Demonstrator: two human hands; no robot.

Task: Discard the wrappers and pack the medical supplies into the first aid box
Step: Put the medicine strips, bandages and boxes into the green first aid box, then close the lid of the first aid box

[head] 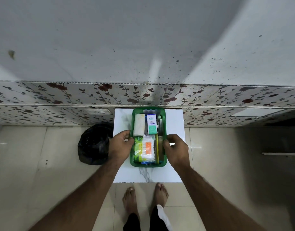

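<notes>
A green first aid box [149, 109] stands on a small white marble-patterned table [174, 120]. Inside it lie a white bandage roll [139, 124], a white and teal medicine carton [151, 124], a green wipes pack [138, 150], a pack of cotton swabs with an orange label [148, 150] and a brownish bottle [160, 148] along the right wall. My left hand [121, 144] grips the box's left rim. My right hand [176, 148] grips its right rim.
A black bin bag [93, 144] sits on the tiled floor left of the table. A flower-patterned wall runs behind the table. My bare feet [145, 197] stand at the table's near edge.
</notes>
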